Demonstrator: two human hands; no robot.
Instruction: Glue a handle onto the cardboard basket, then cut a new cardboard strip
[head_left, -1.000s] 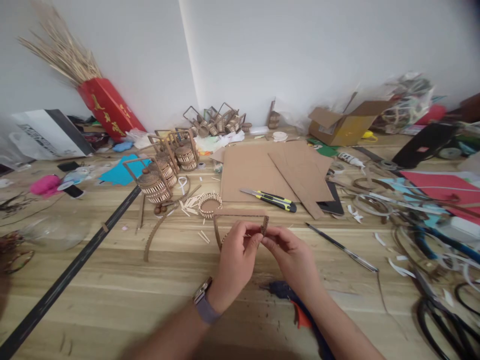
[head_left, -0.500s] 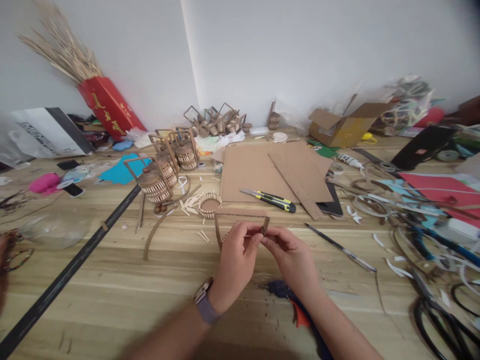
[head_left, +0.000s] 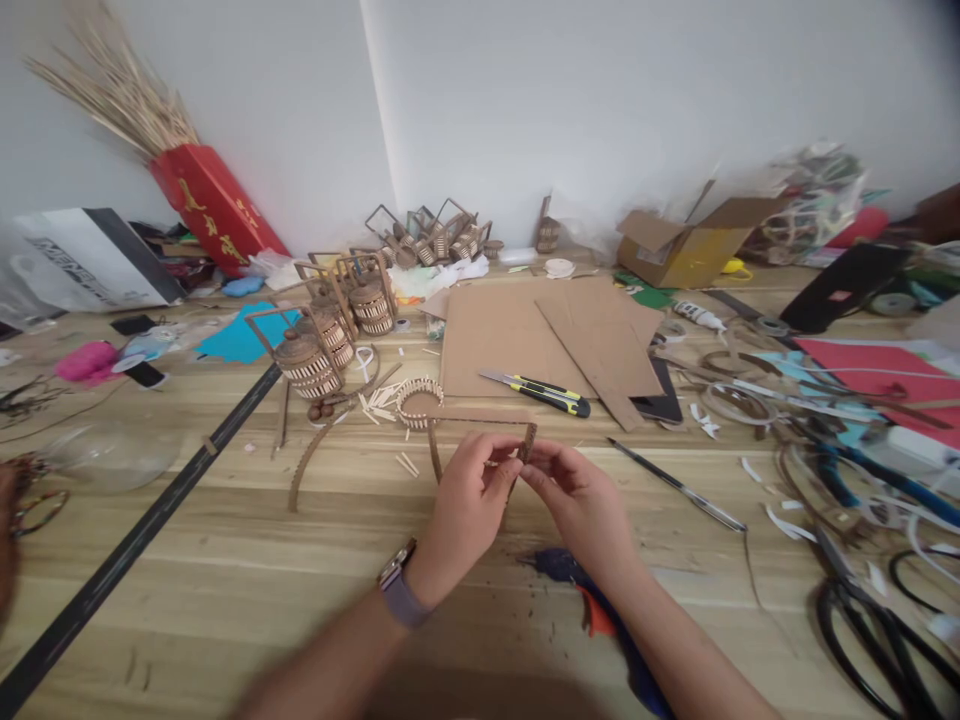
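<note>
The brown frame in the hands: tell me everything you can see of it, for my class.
The frame is narrow and brown, apparently cardboard, with a straight top bar and two sides running down from its corners. The right side looks ridged. Fingertips of the left hand and right hand pinch that side, above the table. The left hand hides part of it.

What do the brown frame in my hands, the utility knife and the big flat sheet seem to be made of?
Brown frame: probably cardboard, matte; its right edge looks ridged.
Utility knife: likely black and yellow plastic handle; the grayish blade looks metal.
Flat sheet: apparently cardboard, plain tan and matte, without gloss.
</note>
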